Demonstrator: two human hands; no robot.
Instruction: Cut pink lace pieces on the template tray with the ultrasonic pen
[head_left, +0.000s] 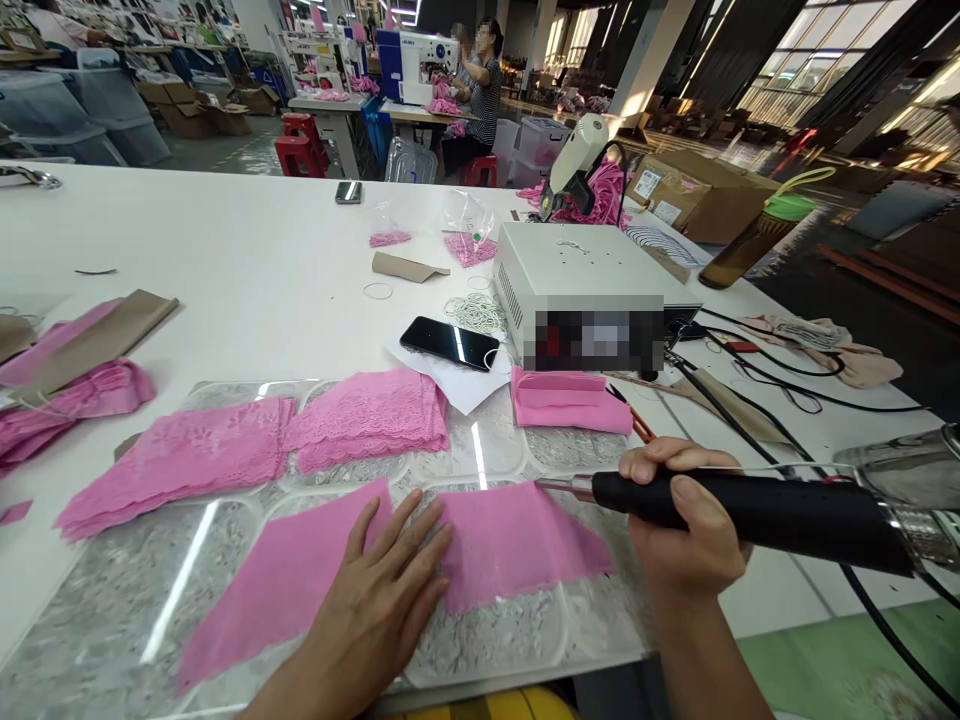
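Flat on the pink fabric pieces lies my left hand [394, 580], fingers spread, at the gap between the left fabric piece [277, 580] and the right fabric piece [517, 545]. Wrapped round a black-handled tool with a thin metal tip [750, 510] is my right hand [686, 525]. The tip reaches the top edge of the right piece; I cannot tell whether it touches. Beyond my hands, a pink lace stack [371, 420] and a longer lace stack [187, 450] lie side by side on the clear patterned mat [480, 470]. A folded pink strip [570, 402] lies behind the tip.
A pale control box [592, 260] stands at the back right, with black cables [802, 390] at its right. Nearby are a phone [457, 343], scissors [637, 420], a bottle [750, 245] and a carton [690, 195]. Pink bundles [82, 395] lie left. A person [480, 95] sits farther back.
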